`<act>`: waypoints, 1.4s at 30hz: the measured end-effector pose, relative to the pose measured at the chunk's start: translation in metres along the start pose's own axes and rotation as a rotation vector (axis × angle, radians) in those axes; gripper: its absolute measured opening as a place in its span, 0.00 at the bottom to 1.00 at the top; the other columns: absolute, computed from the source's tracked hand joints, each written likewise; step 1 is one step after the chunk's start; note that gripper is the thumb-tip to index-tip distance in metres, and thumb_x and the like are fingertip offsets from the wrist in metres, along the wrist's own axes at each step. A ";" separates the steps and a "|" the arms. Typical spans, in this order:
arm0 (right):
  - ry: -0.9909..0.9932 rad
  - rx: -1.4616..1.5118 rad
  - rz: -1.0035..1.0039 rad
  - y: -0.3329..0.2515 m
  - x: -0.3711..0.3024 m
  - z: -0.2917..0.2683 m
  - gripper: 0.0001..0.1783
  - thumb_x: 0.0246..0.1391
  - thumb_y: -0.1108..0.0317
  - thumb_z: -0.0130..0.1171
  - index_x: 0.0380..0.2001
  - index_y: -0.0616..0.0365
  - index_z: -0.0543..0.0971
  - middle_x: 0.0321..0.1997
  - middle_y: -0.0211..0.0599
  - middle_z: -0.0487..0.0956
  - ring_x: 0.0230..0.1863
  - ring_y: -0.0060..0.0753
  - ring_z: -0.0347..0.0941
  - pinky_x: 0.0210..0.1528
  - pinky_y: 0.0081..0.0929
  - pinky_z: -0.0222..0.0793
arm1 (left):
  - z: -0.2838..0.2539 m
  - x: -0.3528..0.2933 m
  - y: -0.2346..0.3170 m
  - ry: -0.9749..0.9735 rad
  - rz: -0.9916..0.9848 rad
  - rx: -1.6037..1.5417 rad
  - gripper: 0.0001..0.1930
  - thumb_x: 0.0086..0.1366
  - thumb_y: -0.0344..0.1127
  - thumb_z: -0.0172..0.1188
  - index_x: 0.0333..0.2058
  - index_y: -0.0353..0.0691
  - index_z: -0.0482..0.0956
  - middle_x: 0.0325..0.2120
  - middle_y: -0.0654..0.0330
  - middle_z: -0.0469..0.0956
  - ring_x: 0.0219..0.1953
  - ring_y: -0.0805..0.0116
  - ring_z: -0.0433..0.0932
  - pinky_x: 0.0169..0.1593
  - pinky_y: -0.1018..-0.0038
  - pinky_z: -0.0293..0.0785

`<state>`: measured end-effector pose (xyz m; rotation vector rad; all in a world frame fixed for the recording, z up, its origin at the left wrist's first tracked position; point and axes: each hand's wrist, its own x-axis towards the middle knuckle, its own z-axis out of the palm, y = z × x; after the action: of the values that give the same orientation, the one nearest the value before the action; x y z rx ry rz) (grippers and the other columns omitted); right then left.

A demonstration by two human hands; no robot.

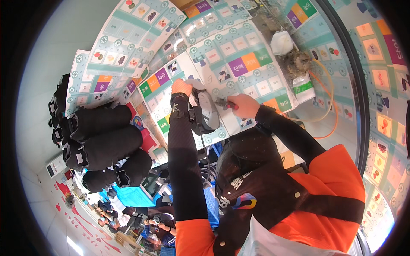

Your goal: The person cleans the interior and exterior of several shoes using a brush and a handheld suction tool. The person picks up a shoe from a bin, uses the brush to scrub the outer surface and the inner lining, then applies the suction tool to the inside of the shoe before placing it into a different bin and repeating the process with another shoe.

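A grey fabric piece with black edging and straps [206, 109] lies on the patterned sheet covering the table. My left hand [181, 88] is closed on its upper left edge. Just right of the piece, my right hand [244, 106] is closed around a small red-handled tool [231, 105]. The tool's dark head points at the fabric, with a small gap to it; its exact kind is too small to tell. Long black sleeves cover both forearms.
Several stuffed black fabric bundles [112, 143] are piled at the left. Right of the table lie a white cup-shaped mask [282, 43], a round metal part [297, 62], a white and green packet [303, 88] and an orange hose [334, 115]. Other people [163, 226] work farther off.
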<state>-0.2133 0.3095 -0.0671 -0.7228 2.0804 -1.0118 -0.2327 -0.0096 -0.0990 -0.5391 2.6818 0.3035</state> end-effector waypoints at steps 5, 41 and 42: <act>-0.169 -0.136 -0.056 0.004 -0.011 0.001 0.14 0.48 0.69 0.54 0.40 0.53 0.80 0.34 0.56 0.82 0.41 0.64 0.78 0.45 0.56 0.72 | 0.009 -0.019 0.005 0.107 -0.006 -0.051 0.12 0.55 0.37 0.60 0.29 0.34 0.85 0.32 0.40 0.83 0.40 0.39 0.83 0.47 0.53 0.79; -0.005 -0.091 -0.019 -0.019 -0.019 0.033 0.11 0.51 0.68 0.53 0.37 0.58 0.79 0.31 0.57 0.81 0.39 0.67 0.77 0.43 0.58 0.71 | -0.042 -0.148 0.035 0.365 -0.016 -0.209 0.21 0.60 0.39 0.64 0.48 0.32 0.76 0.41 0.42 0.78 0.46 0.38 0.77 0.50 0.52 0.75; -0.005 -0.091 -0.027 -0.019 -0.019 0.033 0.11 0.51 0.68 0.53 0.37 0.58 0.79 0.31 0.57 0.81 0.39 0.67 0.77 0.43 0.58 0.71 | -0.044 -0.151 0.031 0.320 -0.053 -0.143 0.20 0.62 0.39 0.63 0.48 0.33 0.76 0.41 0.42 0.78 0.46 0.39 0.77 0.50 0.51 0.74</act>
<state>-0.1728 0.2990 -0.0591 -0.8004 2.1291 -0.9341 -0.1310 0.0549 0.0066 -0.7578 2.9612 0.4292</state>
